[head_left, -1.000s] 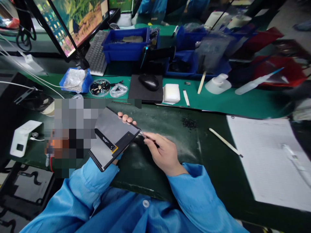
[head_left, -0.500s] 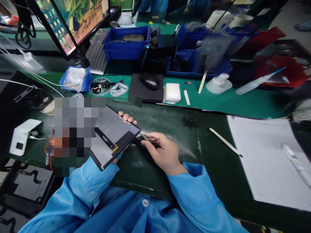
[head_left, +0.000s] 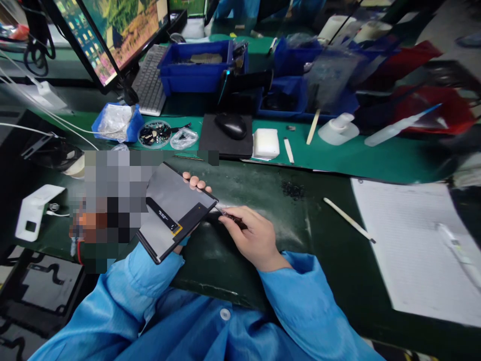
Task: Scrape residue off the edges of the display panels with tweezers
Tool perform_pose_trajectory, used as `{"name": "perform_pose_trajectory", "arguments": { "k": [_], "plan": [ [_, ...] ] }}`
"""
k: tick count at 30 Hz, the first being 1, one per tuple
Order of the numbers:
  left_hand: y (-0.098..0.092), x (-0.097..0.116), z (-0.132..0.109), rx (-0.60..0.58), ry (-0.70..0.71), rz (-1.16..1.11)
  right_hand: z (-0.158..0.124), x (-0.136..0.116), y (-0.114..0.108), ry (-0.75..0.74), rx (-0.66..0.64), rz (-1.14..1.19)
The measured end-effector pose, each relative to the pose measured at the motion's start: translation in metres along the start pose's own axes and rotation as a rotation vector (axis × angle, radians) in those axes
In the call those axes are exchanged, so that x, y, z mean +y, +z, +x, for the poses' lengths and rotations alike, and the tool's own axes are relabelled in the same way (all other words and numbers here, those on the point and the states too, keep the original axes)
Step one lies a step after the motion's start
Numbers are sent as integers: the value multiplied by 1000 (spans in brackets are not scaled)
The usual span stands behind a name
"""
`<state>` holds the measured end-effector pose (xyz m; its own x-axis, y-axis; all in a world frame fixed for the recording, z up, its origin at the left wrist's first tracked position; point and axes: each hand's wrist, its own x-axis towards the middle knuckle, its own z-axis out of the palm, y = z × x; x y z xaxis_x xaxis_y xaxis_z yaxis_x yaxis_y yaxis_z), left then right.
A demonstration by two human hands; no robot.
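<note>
My left hand [head_left: 195,181] grips a tablet screen panel [head_left: 176,193] from beneath, its fingertips curled over the far edge. The panel's back faces up, grey with a black flex strip and a yellow-edged connector; it is tilted above the bench. In my right hand [head_left: 255,233] is a thin pointed tool with a dark patterned handle [head_left: 237,220], pinched between thumb and fingers. Its narrow metal tip meets the panel's right-hand edge. Whether the tip is a blade or a tweezer point I cannot make out.
Black scraps [head_left: 293,189] lie on the dark mat. A pale stick [head_left: 349,220] rests by a lined paper sheet [head_left: 421,271] on the right. Behind are a mouse [head_left: 231,126], a white block [head_left: 266,144], a pump bottle [head_left: 338,130] and blue bins [head_left: 197,67]. Several similar panels [head_left: 48,286] sit lower left.
Almost nothing differs. The panel and both hands have shifted very slightly, with the tool tip still at the panel's edge.
</note>
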<state>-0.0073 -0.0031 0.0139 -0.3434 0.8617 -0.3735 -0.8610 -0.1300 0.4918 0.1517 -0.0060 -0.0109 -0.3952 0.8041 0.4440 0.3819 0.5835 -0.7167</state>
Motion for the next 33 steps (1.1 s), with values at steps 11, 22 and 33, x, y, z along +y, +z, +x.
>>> {"name": "perform_pose_trajectory", "arguments": {
  "k": [11, 22, 33],
  "plan": [
    [7, 0, -1, 37, -39, -118, -2, -1, 1, 0, 16, -10],
    [-14, -3, 6, -118, -23, -107, -4, 0, 1, 43, 10, -6],
    [-18, -4, 7, -157, -8, -108, -3, -1, 0, 35, -22, 12]
  ]
}}
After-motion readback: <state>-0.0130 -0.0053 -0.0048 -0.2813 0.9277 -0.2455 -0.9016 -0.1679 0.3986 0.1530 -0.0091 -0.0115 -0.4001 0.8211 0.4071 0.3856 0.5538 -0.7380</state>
